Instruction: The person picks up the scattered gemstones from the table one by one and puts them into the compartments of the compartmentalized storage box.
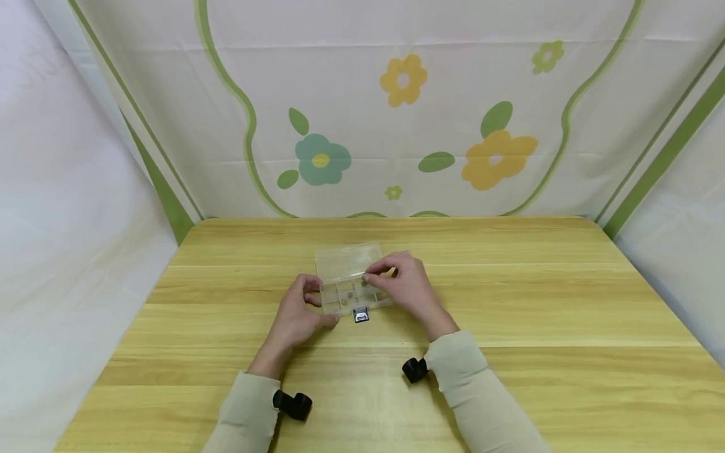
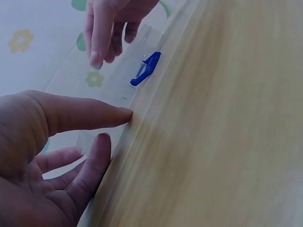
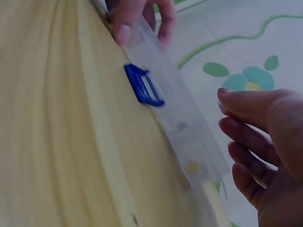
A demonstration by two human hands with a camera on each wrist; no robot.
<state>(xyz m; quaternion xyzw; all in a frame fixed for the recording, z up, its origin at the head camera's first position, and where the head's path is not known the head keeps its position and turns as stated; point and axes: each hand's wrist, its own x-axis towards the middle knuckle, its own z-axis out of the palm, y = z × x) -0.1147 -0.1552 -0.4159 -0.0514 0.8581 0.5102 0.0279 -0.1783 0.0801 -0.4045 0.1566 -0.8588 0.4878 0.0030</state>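
A clear plastic compartment box (image 1: 330,293) lies on the table with its lid (image 1: 347,261) raised at the back. A blue latch (image 3: 137,85) juts from its front edge. Several small round pieces sit in the compartments, one of them a yellowish disc (image 3: 193,167). My left hand (image 1: 297,313) grips the box's left end, thumb at the front corner and fingers at the far side. Above the right compartments, my right hand (image 1: 406,283) pinches a small greyish piece (image 3: 222,107) between thumb and forefinger; its exact kind is too small to tell.
The box stands on a wood-grain table (image 1: 510,302). A white cloth wall (image 1: 362,126) with printed flowers rises behind the table's far edge, with more white cloth on both sides. Black wrist cameras hang by both sleeves.
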